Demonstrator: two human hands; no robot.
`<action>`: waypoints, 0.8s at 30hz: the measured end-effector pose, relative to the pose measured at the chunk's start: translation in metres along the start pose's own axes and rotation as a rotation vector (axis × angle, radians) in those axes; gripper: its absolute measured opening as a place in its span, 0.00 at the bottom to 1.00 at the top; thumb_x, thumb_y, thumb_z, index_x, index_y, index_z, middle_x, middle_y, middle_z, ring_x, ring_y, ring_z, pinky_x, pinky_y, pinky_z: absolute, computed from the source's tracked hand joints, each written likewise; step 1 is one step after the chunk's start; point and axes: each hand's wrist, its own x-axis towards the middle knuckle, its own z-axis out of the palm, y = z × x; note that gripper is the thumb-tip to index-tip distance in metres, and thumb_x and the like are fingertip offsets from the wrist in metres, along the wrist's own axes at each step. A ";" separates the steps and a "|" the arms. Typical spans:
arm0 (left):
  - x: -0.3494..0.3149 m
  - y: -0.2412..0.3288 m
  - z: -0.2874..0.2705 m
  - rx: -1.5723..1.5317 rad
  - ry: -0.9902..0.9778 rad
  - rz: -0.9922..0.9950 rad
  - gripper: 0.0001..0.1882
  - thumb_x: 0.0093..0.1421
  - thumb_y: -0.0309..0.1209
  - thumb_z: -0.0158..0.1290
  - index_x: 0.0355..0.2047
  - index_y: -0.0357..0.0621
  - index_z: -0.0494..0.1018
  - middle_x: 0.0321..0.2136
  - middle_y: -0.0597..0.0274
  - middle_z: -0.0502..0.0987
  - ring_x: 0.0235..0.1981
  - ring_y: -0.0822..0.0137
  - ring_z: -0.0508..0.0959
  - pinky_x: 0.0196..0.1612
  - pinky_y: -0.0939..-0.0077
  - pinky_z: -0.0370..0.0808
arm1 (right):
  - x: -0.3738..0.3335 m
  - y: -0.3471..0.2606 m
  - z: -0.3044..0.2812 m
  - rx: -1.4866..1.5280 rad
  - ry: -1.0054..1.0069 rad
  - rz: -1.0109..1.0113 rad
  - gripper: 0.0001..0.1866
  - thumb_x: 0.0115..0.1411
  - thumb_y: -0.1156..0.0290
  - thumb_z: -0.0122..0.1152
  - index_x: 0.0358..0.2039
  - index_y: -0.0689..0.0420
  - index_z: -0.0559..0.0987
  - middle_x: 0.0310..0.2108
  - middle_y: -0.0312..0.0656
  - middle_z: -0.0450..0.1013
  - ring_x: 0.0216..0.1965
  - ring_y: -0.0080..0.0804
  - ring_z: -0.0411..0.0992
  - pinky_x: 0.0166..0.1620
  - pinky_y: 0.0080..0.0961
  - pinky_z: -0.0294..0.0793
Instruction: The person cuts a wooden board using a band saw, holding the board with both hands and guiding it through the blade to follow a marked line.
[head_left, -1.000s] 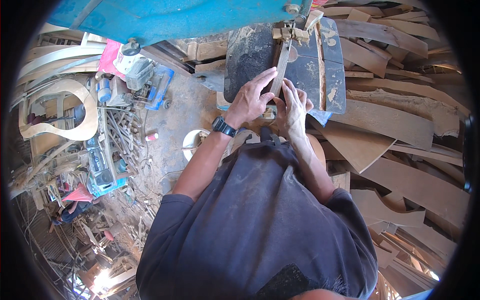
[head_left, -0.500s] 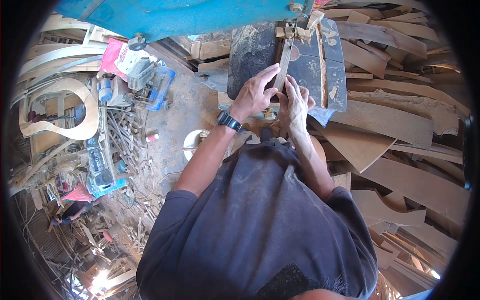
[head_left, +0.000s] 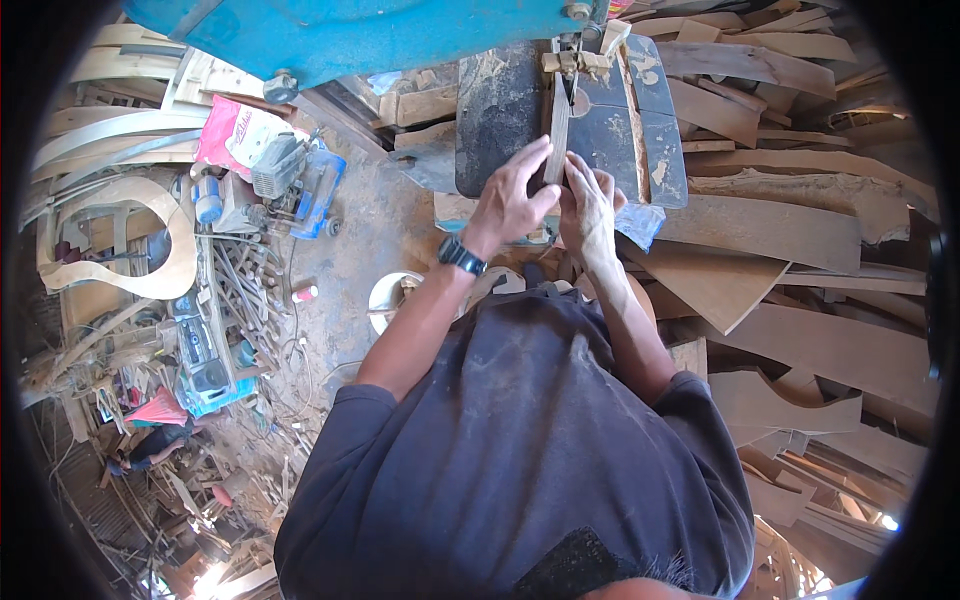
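A narrow wooden strip (head_left: 559, 132) lies on the dark saw table (head_left: 500, 110) of a bandsaw, its far end close to the blade under the wooden blade guide blocks (head_left: 576, 64). My left hand (head_left: 508, 205) grips the strip's left side, fingers reaching forward along it and thumb near its close end. On the other side, my right hand (head_left: 588, 205) holds the near end with bent fingers, partly hiding it. A dark watch (head_left: 459, 254) is on my left wrist.
The blue saw housing (head_left: 380, 35) overhangs the table's far left. Stacked wooden boards (head_left: 780, 235) crowd the right. Power tools (head_left: 285, 175), a guitar-shaped wooden frame (head_left: 170, 270) and a white bucket (head_left: 385, 292) stand left. Another person (head_left: 160, 440) is at the far left.
The strip has swung to point more straight ahead, its far end shifting left. My left hand has drawn slightly back from the blade. Both hands stay on the strip.
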 end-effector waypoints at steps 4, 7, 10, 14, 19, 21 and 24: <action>-0.039 0.019 -0.009 -0.032 -0.036 -0.026 0.30 0.61 0.32 0.58 0.63 0.32 0.70 0.66 0.41 0.70 0.64 0.50 0.73 0.63 0.62 0.73 | -0.034 -0.003 -0.011 0.061 -0.060 -0.035 0.28 0.59 0.72 0.64 0.61 0.59 0.75 0.65 0.40 0.70 0.58 0.45 0.68 0.61 0.44 0.59; -0.068 0.031 -0.020 -0.204 -0.089 -0.135 0.28 0.63 0.32 0.58 0.62 0.33 0.71 0.64 0.44 0.72 0.63 0.53 0.75 0.63 0.62 0.73 | -0.056 -0.014 -0.031 0.304 -0.180 0.014 0.29 0.58 0.77 0.63 0.62 0.61 0.73 0.65 0.47 0.68 0.59 0.47 0.68 0.61 0.40 0.65; -0.095 0.031 -0.033 -0.483 -0.195 -0.291 0.26 0.68 0.32 0.55 0.63 0.31 0.69 0.61 0.45 0.74 0.63 0.57 0.74 0.65 0.64 0.71 | -0.067 -0.028 -0.047 0.769 -0.294 0.383 0.27 0.64 0.74 0.64 0.62 0.66 0.70 0.60 0.52 0.71 0.55 0.38 0.74 0.56 0.31 0.73; -0.119 0.022 -0.038 -0.656 -0.282 -0.407 0.26 0.71 0.31 0.52 0.65 0.28 0.66 0.60 0.46 0.74 0.61 0.60 0.75 0.67 0.66 0.68 | -0.065 -0.042 -0.023 0.978 -0.207 0.654 0.27 0.70 0.66 0.62 0.62 0.67 0.67 0.47 0.47 0.79 0.42 0.26 0.78 0.44 0.23 0.78; -0.123 0.006 -0.046 -0.739 -0.185 -0.471 0.23 0.73 0.32 0.52 0.62 0.29 0.69 0.58 0.50 0.76 0.59 0.63 0.76 0.66 0.69 0.69 | -0.061 -0.062 -0.040 0.897 -0.339 0.680 0.21 0.67 0.73 0.61 0.55 0.66 0.66 0.43 0.47 0.80 0.40 0.25 0.79 0.43 0.23 0.80; -0.114 0.005 -0.053 -0.719 -0.090 -0.415 0.21 0.72 0.31 0.52 0.60 0.30 0.72 0.55 0.51 0.79 0.57 0.64 0.78 0.63 0.71 0.72 | -0.068 -0.072 -0.048 0.980 -0.273 0.743 0.18 0.65 0.77 0.59 0.50 0.62 0.63 0.43 0.49 0.79 0.40 0.28 0.79 0.42 0.23 0.80; -0.103 -0.009 -0.061 -0.697 0.005 -0.376 0.19 0.72 0.31 0.53 0.57 0.31 0.74 0.52 0.53 0.81 0.55 0.65 0.79 0.61 0.72 0.74 | -0.082 -0.074 -0.061 0.963 -0.271 0.732 0.20 0.62 0.81 0.57 0.52 0.59 0.61 0.42 0.49 0.78 0.37 0.28 0.78 0.37 0.22 0.78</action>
